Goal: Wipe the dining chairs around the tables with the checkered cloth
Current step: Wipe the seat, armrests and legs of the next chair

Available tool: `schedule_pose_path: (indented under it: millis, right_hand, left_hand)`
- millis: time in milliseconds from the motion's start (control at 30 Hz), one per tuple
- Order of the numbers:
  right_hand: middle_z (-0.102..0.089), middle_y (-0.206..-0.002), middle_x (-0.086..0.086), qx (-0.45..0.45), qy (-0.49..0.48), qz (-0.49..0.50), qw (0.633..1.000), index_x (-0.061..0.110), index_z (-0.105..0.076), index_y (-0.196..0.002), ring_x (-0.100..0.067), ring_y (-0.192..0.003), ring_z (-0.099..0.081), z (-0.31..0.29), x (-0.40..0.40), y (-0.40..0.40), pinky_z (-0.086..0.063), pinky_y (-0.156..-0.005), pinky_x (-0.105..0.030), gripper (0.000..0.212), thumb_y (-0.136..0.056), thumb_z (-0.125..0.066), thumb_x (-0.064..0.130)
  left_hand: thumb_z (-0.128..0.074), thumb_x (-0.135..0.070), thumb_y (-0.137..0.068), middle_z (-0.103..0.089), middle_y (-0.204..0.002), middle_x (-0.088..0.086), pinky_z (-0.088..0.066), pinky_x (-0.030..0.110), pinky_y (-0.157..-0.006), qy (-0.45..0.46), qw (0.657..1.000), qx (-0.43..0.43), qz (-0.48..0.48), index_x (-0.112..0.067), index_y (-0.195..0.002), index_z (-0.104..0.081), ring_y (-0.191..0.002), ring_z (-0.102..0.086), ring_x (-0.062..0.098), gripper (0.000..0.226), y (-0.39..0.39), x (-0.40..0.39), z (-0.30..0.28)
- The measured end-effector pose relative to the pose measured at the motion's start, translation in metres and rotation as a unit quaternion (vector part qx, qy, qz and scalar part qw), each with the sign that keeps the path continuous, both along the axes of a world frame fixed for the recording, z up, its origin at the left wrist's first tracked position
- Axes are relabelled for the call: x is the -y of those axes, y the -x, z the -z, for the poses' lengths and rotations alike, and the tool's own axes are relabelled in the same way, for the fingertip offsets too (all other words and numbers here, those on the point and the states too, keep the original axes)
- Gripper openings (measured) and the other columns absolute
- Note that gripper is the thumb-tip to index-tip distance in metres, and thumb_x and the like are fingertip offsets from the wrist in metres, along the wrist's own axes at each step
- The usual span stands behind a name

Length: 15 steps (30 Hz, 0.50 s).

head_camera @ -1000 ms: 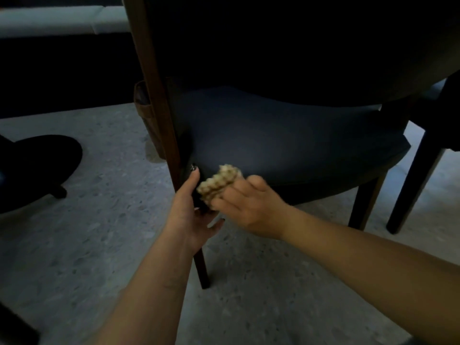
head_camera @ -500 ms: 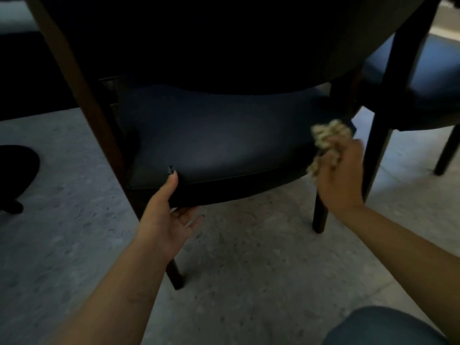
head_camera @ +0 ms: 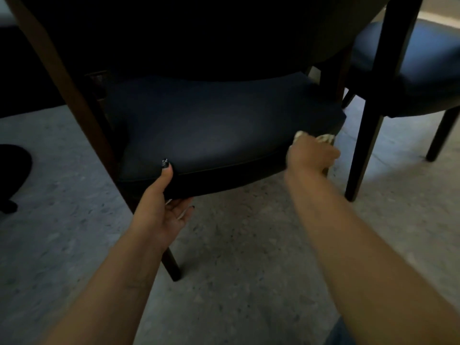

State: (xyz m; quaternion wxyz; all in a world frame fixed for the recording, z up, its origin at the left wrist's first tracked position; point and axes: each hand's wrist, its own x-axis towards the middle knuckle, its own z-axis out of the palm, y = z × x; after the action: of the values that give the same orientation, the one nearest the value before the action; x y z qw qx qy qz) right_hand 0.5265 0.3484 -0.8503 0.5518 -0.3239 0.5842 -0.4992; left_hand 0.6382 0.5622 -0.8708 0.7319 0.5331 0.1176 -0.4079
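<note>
A dining chair with a dark blue seat [head_camera: 211,125] and dark wooden legs fills the middle of the view. My left hand [head_camera: 161,207] holds the seat's front edge, thumb on top of the cushion and fingers underneath. My right hand [head_camera: 312,156] grips the bunched checkered cloth [head_camera: 324,138] against the seat's front right corner. Only a light scrap of the cloth shows past my knuckles, and it is blurred.
A second blue-seated chair [head_camera: 408,70] stands close on the right, its dark leg [head_camera: 363,150] just beside my right hand. A black rounded object [head_camera: 12,175] sits at the left edge. Grey speckled floor [head_camera: 236,257] lies below the seat.
My right hand has swept the cloth from the seat's front left corner along the front edge to the right corner. My left hand has kept hold of the front edge. The view has shifted right.
</note>
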Motion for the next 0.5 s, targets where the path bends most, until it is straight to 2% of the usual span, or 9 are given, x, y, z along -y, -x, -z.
schedule_pose_path:
  millis: [33,67,133,200,267,333,400,467,500]
  right_hand:
    - [-0.047,-0.129,-0.011,-0.007,0.025,0.034,0.999,0.013,-0.045,-0.126,-0.017,-0.097,-0.048,0.001,-0.019,-0.013,-0.037,-0.078,-0.022,0.035,-0.092,-0.05,0.011]
    - [-0.044,-0.133,-0.012,-0.024,0.05,0.051,0.997,0.007,-0.04,-0.133,-0.017,-0.102,-0.047,0.003,-0.04,-0.025,-0.033,-0.078,-0.015,0.041,-0.093,-0.047,0.007]
    - [-0.038,-0.135,-0.013,-0.02,0.067,0.077,0.995,0.003,-0.038,-0.133,-0.02,-0.109,-0.047,0.007,-0.076,-0.047,-0.031,-0.081,-0.011,0.041,-0.093,-0.043,0.002]
    - [-0.036,-0.135,-0.018,0.041,0.035,0.082,0.995,0.0,-0.038,-0.13,-0.029,-0.116,-0.047,0.015,-0.107,-0.066,-0.039,-0.098,-0.027,0.039,-0.091,-0.041,-0.002]
    - [-0.038,-0.133,-0.021,0.083,0.013,0.053,0.995,0.001,-0.035,-0.129,-0.036,-0.116,-0.048,0.024,-0.134,-0.072,-0.042,-0.102,-0.044,0.039,-0.09,-0.038,-0.003]
    - [-0.045,-0.13,-0.021,0.097,-0.005,0.004,0.995,0.005,-0.038,-0.128,-0.034,-0.112,-0.053,0.032,-0.138,-0.063,-0.045,-0.098,-0.05,0.037,-0.092,-0.038,0.002]
    - [-0.054,-0.124,-0.021,0.108,0.02,0.018,0.994,0.009,-0.044,-0.127,-0.029,-0.103,-0.058,0.029,-0.109,-0.043,-0.05,-0.093,-0.048,0.034,-0.094,-0.041,0.017]
    - [-0.062,-0.108,-0.015,0.13,0.051,0.065,0.988,0.012,-0.052,-0.118,-0.024,-0.087,-0.062,0.014,-0.055,-0.016,-0.053,-0.07,-0.032,0.026,-0.097,-0.04,0.023]
    - [-0.063,-0.093,-0.01,0.137,0.055,0.072,0.986,0.013,-0.055,-0.105,-0.02,-0.073,-0.061,0.004,-0.027,-0.004,-0.049,-0.059,-0.025,0.018,-0.099,-0.041,0.02]
  left_hand:
    - [-0.071,-0.045,-0.081,-0.07,-0.109,0.003,-0.041,0.042,-0.105,0.001,1.0,-0.001,0.0,-0.02,-0.116,-0.061,-0.103,-0.067,0.023,0.043,0.0,0.0,0.0]
    - [-0.071,-0.044,-0.081,-0.07,-0.108,0.003,-0.041,0.041,-0.104,0.002,1.0,-0.001,-0.001,-0.02,-0.114,-0.062,-0.102,-0.067,0.023,0.042,0.0,0.001,0.0]
    - [-0.071,-0.044,-0.081,-0.07,-0.107,0.003,-0.042,0.038,-0.1,0.006,1.0,0.002,-0.001,-0.02,-0.114,-0.062,-0.101,-0.066,0.022,0.042,0.0,0.002,0.001]
    - [-0.071,-0.045,-0.081,-0.069,-0.11,0.003,-0.043,0.035,-0.092,0.012,1.0,0.005,-0.001,-0.021,-0.119,-0.061,-0.1,-0.066,0.021,0.046,0.0,0.001,0.001]
    - [-0.071,-0.045,-0.081,-0.069,-0.112,0.002,-0.044,0.033,-0.089,0.015,1.0,0.008,0.007,-0.022,-0.118,-0.062,-0.1,-0.067,0.02,0.044,-0.001,0.0,0.001]
    - [-0.071,-0.044,-0.082,-0.068,-0.115,0.003,-0.043,0.034,-0.094,0.022,1.0,0.004,0.02,-0.021,-0.119,-0.062,-0.102,-0.066,0.02,0.045,-0.003,-0.001,0.002]
    - [-0.073,-0.043,-0.08,-0.068,-0.114,0.005,-0.041,0.035,-0.1,0.032,0.999,-0.003,0.022,-0.02,-0.125,-0.058,-0.103,-0.066,0.021,0.052,-0.004,-0.003,0.003]
    - [-0.074,-0.042,-0.076,-0.068,-0.113,0.006,-0.042,0.035,-0.098,0.036,0.999,-0.003,0.023,-0.019,-0.132,-0.054,-0.102,-0.066,0.02,0.064,-0.005,-0.004,0.003]
    - [-0.074,-0.042,-0.076,-0.068,-0.113,0.005,-0.042,0.035,-0.097,0.037,0.999,-0.001,0.023,-0.019,-0.134,-0.052,-0.101,-0.066,0.02,0.066,-0.006,-0.005,0.002]
